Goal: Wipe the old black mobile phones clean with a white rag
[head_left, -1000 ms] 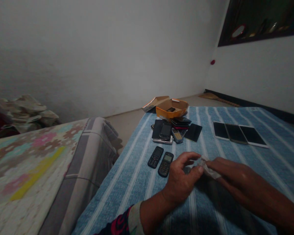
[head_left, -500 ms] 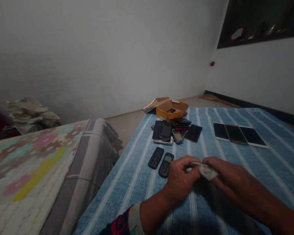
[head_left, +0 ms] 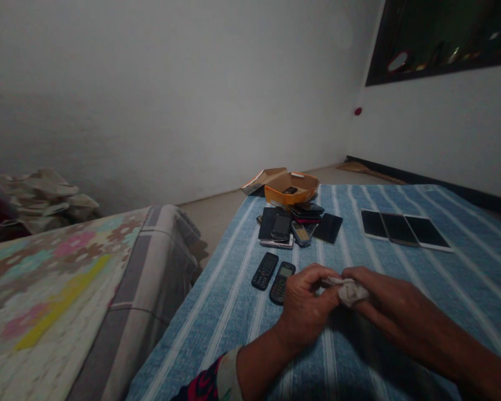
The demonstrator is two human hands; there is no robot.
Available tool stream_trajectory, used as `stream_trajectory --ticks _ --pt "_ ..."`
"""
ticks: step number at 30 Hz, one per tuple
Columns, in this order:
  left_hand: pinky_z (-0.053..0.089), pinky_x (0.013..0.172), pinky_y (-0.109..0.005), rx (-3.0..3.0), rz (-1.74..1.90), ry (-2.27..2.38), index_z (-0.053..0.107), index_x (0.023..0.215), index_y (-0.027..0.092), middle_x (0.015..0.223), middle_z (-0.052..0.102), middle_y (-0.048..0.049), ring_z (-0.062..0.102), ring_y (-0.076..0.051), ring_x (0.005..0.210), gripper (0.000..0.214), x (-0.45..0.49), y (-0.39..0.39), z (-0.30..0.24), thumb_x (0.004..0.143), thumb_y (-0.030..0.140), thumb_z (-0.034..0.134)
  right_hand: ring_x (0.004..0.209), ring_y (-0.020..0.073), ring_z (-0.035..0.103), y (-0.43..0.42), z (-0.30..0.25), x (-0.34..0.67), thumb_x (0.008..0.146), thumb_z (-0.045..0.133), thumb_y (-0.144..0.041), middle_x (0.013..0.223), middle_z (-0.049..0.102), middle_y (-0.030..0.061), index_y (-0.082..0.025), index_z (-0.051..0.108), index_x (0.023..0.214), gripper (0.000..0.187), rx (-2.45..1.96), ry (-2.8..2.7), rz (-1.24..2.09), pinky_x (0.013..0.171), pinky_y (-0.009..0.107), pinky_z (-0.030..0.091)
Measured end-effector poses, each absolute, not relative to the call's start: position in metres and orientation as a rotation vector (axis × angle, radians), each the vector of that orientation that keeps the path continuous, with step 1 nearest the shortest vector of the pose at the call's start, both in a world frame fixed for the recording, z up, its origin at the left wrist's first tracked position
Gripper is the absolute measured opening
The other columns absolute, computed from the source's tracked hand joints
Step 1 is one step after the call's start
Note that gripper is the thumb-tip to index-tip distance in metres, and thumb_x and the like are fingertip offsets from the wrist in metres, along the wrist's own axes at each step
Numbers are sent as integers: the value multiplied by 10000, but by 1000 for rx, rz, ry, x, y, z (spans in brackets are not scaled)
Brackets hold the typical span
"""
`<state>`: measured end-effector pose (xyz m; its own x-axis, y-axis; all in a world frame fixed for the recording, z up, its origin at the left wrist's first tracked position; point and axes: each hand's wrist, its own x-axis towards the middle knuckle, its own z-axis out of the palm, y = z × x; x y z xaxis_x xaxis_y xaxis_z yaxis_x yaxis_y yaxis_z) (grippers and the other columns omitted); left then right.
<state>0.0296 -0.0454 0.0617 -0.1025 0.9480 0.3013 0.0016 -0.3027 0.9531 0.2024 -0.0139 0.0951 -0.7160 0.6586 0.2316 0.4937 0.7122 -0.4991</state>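
Both my hands meet low over a blue striped cloth (head_left: 401, 267). My left hand (head_left: 307, 309) is closed, its fingers pinching the left end of a small crumpled white cloth (head_left: 349, 291). My right hand (head_left: 384, 303) is closed on the other end of that cloth. Whether anything lies under the cloth is hidden. Just left of my left hand two black keypad phones (head_left: 273, 274) lie side by side. Farther back sits a pile of phones (head_left: 296, 224).
An orange box (head_left: 291, 188) with a phone inside stands behind the pile, a cardboard lid beside it. Three flat smartphones (head_left: 403, 229) lie in a row at the right. A flower-patterned mattress (head_left: 58, 284) sits to the left across a floor gap.
My left hand's fingers have closed onto the white cloth, and both hands have bunched it tighter between them. The view has shifted slightly.
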Motion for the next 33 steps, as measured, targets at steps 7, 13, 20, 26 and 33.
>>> stream_trajectory --ticks 7,13,20,26,33 --pt "481 706 -286 1673 1633 1149 656 731 178 727 661 -27 620 -171 730 39 26 -46 58 764 172 675 927 201 683 -16 87 200 929 410 -191 1082 701 81 -221 563 1183 299 -829 -2470 497 787 309 534" --pt "484 721 -313 2002 1669 1130 654 809 188 745 686 -37 625 -180 741 79 25 -46 56 813 119 617 874 186 673 -12 93 201 917 421 -176 1003 704 54 -230 600 1068 241 -808 -2545 589 753 293 523" --pt "467 742 -328 2136 1608 976 670 873 162 794 699 -77 619 -178 740 102 24 -50 67 880 177 569 793 170 654 -8 100 206 918 428 -176 900 684 30 -218 593 903 171 -827 -2597 628 711 273 493" --pt "458 726 -302 1890 1474 1037 645 682 175 698 655 -42 601 -171 715 224 21 -49 71 873 284 599 781 168 642 -14 102 203 946 393 -178 880 676 24 -220 585 932 197 -861 -2640 574 704 275 472" --pt "451 713 -277 1614 1290 1158 655 728 162 742 642 -20 589 -162 725 138 18 -43 73 761 285 708 791 186 624 -13 100 201 950 385 -165 887 657 40 -195 575 956 192 -932 -2681 525 695 293 439"
